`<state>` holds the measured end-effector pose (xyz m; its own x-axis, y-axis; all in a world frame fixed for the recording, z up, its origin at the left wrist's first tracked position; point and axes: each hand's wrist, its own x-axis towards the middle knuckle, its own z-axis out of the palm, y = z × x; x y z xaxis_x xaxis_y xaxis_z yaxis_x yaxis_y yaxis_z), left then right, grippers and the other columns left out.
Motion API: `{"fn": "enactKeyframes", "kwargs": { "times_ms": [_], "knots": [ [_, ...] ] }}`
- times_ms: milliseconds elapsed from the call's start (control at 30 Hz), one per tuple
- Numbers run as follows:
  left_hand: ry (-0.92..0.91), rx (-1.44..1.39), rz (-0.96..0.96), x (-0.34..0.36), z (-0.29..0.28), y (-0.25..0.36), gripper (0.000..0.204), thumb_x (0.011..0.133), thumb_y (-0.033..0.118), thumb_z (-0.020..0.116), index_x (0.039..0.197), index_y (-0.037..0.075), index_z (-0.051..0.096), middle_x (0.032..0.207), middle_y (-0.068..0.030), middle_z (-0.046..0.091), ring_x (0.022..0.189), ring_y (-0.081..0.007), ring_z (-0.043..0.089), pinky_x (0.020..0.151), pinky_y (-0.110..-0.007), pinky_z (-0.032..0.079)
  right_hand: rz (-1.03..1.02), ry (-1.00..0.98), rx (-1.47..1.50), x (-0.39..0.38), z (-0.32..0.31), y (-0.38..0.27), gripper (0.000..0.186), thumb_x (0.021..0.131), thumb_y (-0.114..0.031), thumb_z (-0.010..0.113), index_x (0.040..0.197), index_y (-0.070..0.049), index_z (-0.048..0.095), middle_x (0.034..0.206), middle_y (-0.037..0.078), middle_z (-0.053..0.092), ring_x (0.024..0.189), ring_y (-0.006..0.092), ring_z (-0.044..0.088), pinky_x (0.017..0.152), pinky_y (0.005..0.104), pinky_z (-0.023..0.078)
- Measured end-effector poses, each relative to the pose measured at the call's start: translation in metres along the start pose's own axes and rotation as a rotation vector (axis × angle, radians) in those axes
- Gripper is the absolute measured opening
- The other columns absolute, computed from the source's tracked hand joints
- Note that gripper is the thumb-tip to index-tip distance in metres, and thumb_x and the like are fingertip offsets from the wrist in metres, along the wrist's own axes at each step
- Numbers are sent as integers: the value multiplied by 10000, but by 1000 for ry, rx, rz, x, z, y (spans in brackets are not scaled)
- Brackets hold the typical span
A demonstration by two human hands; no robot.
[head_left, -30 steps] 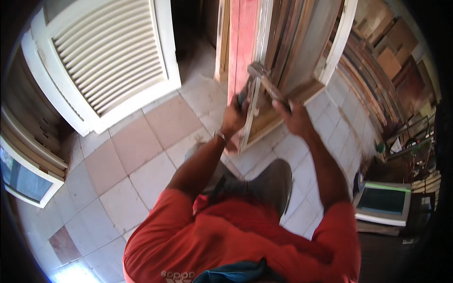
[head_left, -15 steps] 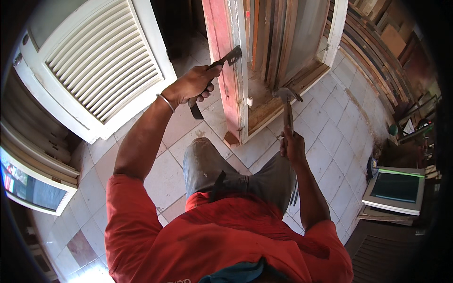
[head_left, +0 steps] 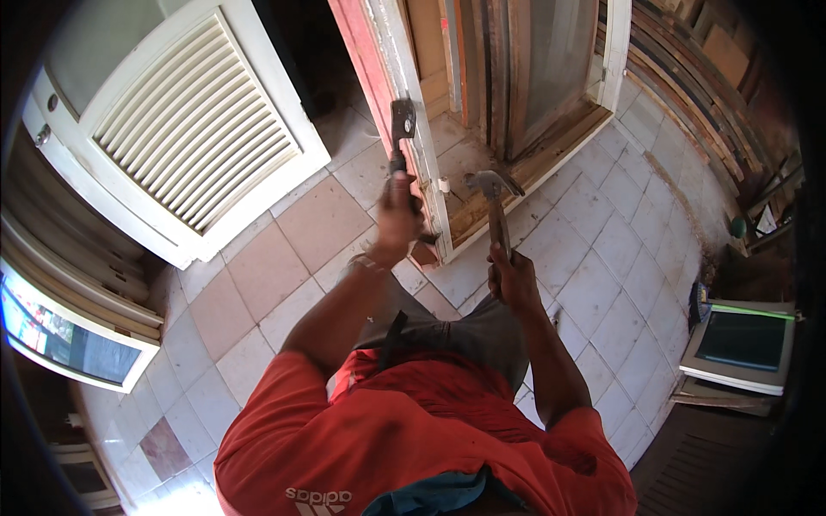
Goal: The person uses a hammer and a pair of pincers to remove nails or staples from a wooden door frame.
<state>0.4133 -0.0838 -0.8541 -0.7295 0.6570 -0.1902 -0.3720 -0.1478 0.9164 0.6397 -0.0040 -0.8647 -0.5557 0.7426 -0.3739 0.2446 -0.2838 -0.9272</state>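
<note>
My left hand (head_left: 396, 215) is closed around a dark flat metal tool (head_left: 402, 120), its wide end upright against the pink-and-white wooden post (head_left: 366, 56) of a doorway. My right hand (head_left: 512, 279) grips a claw hammer (head_left: 492, 193) by its handle, the head raised to the right of the post, over the wooden sill (head_left: 559, 140). A small white fitting (head_left: 444, 186) is on the post's edge, between the two tools. Part of the left tool is hidden behind my fingers.
A white louvered door (head_left: 194, 129) stands at upper left, a framed window (head_left: 73, 331) at left. Long timber strips (head_left: 688, 103) are stacked at upper right; a framed panel (head_left: 736, 340) lies at right. My legs (head_left: 456, 344) are below the post, over the tiled floor (head_left: 249, 284).
The hammer has dropped away from the flat tool since a second ago. In the last half second my left hand moved down and rightward, turning the tool more upright; my right hand shifted slightly left.
</note>
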Motion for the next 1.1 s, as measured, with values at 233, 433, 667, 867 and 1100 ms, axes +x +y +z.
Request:
{"fn": "enactKeyframes", "kwargs": {
  "times_ms": [233,433,667,867,1100],
  "knots": [
    [-29,273,202,-14,-53,5,518,1036,548,439,1173,68,575,642,23,472,456,-56,413,391,-240,338,-71,-72,-1,1,9,-10,459,995,-480,582,946,-24,565,600,18,523,447,102,502,409,260,376],
    [32,193,326,20,-45,-54,438,1060,464,445,1120,47,569,624,41,445,498,-40,413,433,-227,342,-106,-113,-17,-8,12,-32,438,989,-457,605,892,-31,573,597,15,529,447,95,494,421,262,392],
    [29,52,419,29,-31,-70,324,1061,384,496,991,68,506,625,64,403,542,-32,367,467,-232,313,-148,-123,-174,-14,27,-43,466,1000,-485,568,914,-27,574,601,16,538,448,90,489,421,261,376],
    [44,56,366,35,-38,-79,334,1063,356,493,1074,27,548,659,58,431,587,-29,377,504,-231,318,-138,-144,-268,-16,39,-44,465,1020,-484,527,948,-29,582,588,9,538,447,85,480,422,254,358],
    [89,107,358,57,-32,-107,371,1058,365,498,1170,22,583,732,14,513,649,-76,441,586,-289,406,-659,-109,-702,-34,64,-81,424,964,-426,643,1014,-9,587,644,93,579,560,197,608,525,356,489]
  ]
}}
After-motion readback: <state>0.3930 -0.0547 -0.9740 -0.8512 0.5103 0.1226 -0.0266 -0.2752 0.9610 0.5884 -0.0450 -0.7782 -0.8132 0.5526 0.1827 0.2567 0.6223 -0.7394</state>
